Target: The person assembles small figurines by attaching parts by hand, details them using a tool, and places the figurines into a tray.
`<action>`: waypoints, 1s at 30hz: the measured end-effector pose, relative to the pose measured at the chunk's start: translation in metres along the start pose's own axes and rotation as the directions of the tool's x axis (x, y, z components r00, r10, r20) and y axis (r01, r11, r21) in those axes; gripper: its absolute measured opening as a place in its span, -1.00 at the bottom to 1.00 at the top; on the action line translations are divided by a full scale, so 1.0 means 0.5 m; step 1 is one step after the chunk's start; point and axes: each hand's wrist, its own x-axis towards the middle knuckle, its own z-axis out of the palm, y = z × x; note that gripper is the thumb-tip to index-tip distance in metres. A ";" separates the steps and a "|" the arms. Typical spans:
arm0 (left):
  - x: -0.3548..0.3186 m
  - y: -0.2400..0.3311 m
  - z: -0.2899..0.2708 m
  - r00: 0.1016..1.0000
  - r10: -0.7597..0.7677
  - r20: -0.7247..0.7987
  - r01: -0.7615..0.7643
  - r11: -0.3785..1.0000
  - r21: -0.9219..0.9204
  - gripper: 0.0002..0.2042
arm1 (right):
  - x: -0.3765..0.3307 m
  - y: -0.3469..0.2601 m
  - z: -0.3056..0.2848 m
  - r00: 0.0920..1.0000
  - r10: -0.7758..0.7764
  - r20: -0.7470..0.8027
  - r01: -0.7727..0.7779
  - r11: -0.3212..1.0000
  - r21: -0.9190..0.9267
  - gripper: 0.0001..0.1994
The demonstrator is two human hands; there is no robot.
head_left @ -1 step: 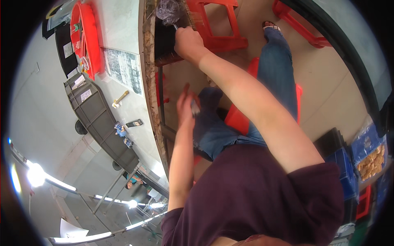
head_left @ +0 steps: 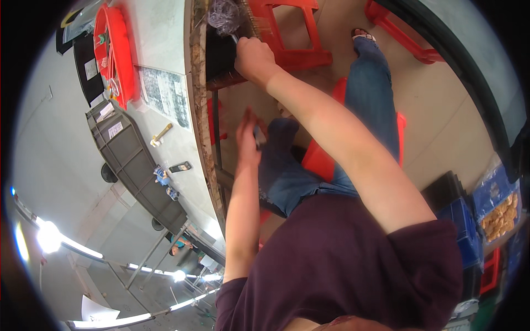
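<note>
Bench (head_left: 157, 38) unchgd; L hand (head_left: 249, 134) slightly nearer it, grip unclear (blur); R hand (head_left: 255, 57) closed on rod (head_left: 235, 39).

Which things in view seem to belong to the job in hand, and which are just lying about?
Seemingly in use:
- thin rod, in the right hand
- clear plastic bundle, beside the rod
- small greyish object, blurred, at the left hand

Apparently lying about:
- red tray
- scissors
- blue figurines
</note>
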 end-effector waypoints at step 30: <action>-0.043 -0.058 0.085 0.997 -0.074 -0.031 0.073 0.997 -0.016 -0.67 | 0.071 0.603 -0.442 0.499 0.617 -0.609 0.795 -0.046 0.605 -0.46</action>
